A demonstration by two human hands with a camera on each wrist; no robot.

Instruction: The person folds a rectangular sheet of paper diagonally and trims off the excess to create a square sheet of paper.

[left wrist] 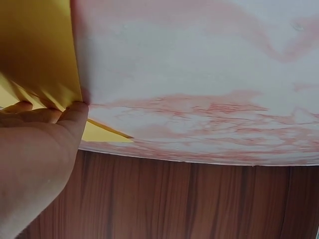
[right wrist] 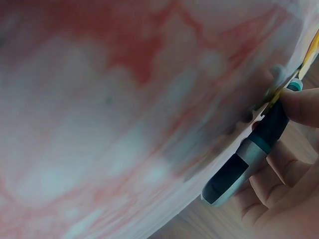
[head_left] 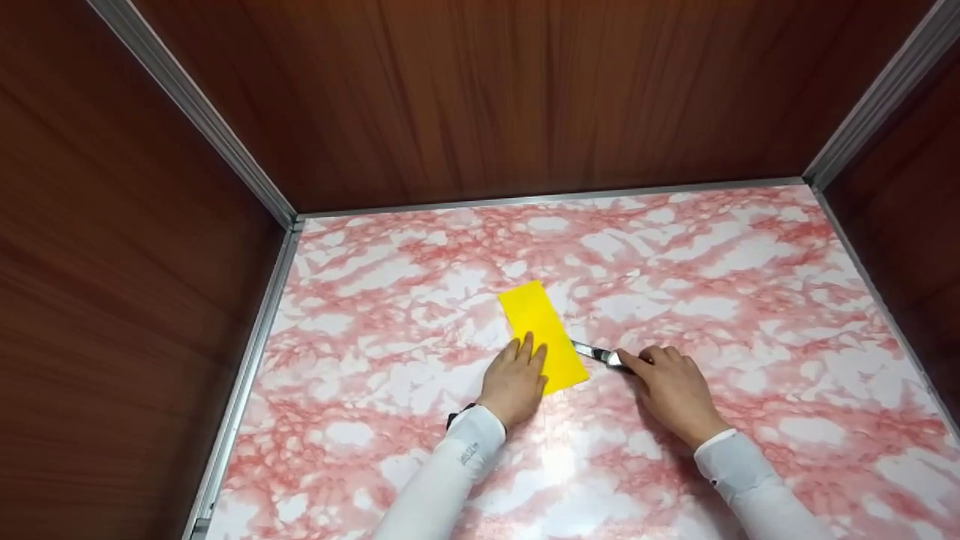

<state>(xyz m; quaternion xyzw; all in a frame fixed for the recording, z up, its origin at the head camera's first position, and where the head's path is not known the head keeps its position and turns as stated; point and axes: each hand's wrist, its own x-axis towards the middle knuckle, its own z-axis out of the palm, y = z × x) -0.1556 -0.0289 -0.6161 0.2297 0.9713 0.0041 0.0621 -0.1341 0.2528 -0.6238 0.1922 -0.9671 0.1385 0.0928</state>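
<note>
Fingers of the left hand (head_left: 514, 384) are lying spread over the lower left part of the yellow paper (head_left: 534, 311), pressing it to the marbled tabletop (head_left: 750, 322). The right hand (head_left: 675, 394) is pinching a cutter knife (head_left: 600, 355), its thumb bearing on the handle near the blade (head_left: 583, 347). The tip is lying at the paper's right edge; whether it is touching, the views are not showing. In the left wrist view one layer is curving off another, so the sheet is probably being folded there.

The step in hand is looking like working the blade along that edge. Doing it well is probably calling for a low blade angle, short light strokes and firm pressure beside the line, with the left fingertips keeping off the blade's path. Pushing hard could be tearing or skewing the sheet.

The right edge is running aslant, from the far end down to the near corner between the two hands. A strip of yellow is separating the left fingers from the knife, and that gap is being the tight spot. Tabletop is stretching away beyond the right hand, while metal trim (head_left: 480, 206) and the wooden back panel (head_left: 525, 97) are standing well apart.
</note>
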